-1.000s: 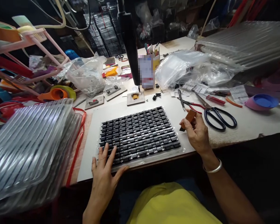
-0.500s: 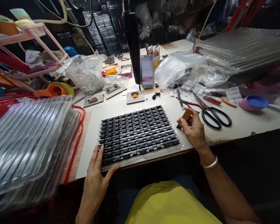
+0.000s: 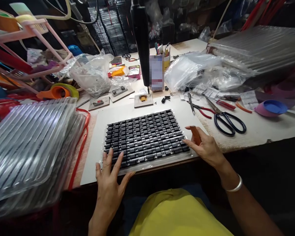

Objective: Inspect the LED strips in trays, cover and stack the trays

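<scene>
A clear plastic tray (image 3: 147, 166) filled with rows of small black electronic parts (image 3: 145, 137) lies flat on a white board at the table's front edge. My left hand (image 3: 109, 182) rests at the tray's near left corner, fingers spread over the parts, thumb along the front rim. At the right end of the tray, my right hand (image 3: 207, 147) is closed around a small brown block (image 3: 196, 135), with its fingertips by the tray's edge. What the block is, I cannot tell.
Stacked clear trays (image 3: 27, 144) stand at the left, with a red strap (image 3: 80, 147) beside them. Scissors (image 3: 223, 118), pliers (image 3: 204, 109) and a screwdriver (image 3: 225, 105) lie right. A black electric screwdriver (image 3: 140, 42) hangs over a small fixture (image 3: 143, 101). Plastic bags (image 3: 191, 70) lie behind.
My right hand has moved down to the tray's right edge, turning the brown block more upright. My left hand has slid right, its fingers spreading wider over the near left corner.
</scene>
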The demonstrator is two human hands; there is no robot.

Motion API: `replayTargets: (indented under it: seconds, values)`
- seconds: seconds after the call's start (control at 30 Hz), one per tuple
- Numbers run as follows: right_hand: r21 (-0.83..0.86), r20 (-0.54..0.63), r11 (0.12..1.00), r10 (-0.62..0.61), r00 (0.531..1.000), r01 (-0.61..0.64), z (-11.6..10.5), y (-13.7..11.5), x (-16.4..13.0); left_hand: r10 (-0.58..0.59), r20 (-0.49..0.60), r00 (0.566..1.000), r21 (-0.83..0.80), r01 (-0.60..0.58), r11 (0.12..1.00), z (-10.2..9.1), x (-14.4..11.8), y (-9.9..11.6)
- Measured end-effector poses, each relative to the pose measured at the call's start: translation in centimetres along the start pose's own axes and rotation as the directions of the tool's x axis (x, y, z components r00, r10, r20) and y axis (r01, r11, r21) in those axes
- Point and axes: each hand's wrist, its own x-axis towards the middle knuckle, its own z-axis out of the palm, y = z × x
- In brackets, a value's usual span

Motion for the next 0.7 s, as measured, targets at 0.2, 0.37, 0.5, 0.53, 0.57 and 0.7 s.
replayTargets:
  seconds: [0.2,0.37,0.5,0.53,0.57,0.7]
  values:
    - [-0.001,0.047,1.0,0.015,0.999,-0.015,0.1,0.0,-0.1,0.256,0.043,0.966,-0.101,-0.25,0.963,1.2,0.2,5.8]
    - [0.067,-0.024,0.997,0.033,0.999,-0.031,-0.7,0.2,0.8,0.265,0.062,0.962,-0.156,-0.253,0.955,2.3,1.0,8.4]
    - [0.168,-0.162,0.985,0.076,0.984,-0.049,-0.9,0.6,2.1,0.223,0.07,0.972,-0.177,-0.208,0.962,2.5,1.5,9.3]
    - [0.189,-0.205,0.981,0.081,0.975,-0.042,-0.8,0.8,2.3,0.223,0.068,0.973,-0.184,-0.207,0.961,2.6,1.6,9.6]
    - [0.201,-0.238,0.979,0.084,0.967,-0.036,-0.6,1.1,2.4,0.225,0.063,0.972,-0.194,-0.21,0.958,2.6,1.6,9.8]
    - [0.203,-0.265,0.977,0.117,0.957,-0.063,0.0,2.2,2.4,0.254,0.029,0.967,-0.263,-0.238,0.935,2.5,1.8,10.0]
